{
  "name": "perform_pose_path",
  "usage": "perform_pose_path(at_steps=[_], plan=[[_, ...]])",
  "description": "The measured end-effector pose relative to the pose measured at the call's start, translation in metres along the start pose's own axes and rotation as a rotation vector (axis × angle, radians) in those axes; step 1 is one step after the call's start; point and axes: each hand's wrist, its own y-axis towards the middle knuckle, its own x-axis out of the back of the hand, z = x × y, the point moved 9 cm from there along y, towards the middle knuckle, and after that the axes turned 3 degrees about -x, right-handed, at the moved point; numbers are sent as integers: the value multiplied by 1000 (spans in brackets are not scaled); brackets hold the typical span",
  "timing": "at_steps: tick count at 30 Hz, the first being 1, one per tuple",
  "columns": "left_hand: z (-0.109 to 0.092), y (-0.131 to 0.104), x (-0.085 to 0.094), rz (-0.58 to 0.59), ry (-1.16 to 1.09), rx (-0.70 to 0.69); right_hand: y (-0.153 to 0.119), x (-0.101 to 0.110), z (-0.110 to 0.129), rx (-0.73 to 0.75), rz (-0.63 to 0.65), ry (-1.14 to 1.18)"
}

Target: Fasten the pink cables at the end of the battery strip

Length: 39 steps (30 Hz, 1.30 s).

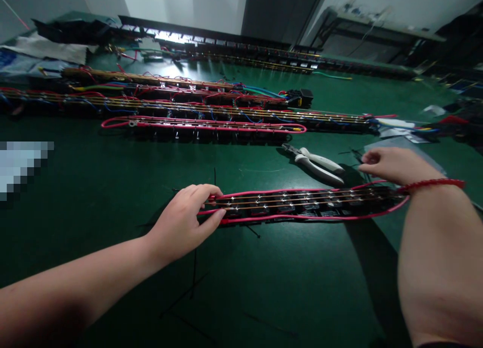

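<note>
Wired strip (302,204) lies left-to-right on the near green mat (113,187), left hand (184,222) pinching its left end, right hand (392,165) loosely curled just beyond its right end, seemingly holding nothing.

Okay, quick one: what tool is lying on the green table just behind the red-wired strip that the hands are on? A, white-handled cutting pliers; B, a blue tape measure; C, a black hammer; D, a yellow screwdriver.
A: a pair of white-handled cutting pliers lies on the green table beyond the long black strip edged with red wire, close to the right hand.
</note>
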Motion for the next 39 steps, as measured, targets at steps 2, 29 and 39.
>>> perform_pose_path(at_steps=[2,29,39], plan=[[1,0,-1,5,-19,6,-18,27,6,-16,-118,11],[-1,0,2,-14,-3,-10,-234,-30,262,927,17,-85],[-3,0,3,-14,-28,-8,-251,-29,282,1126,-134,40]])
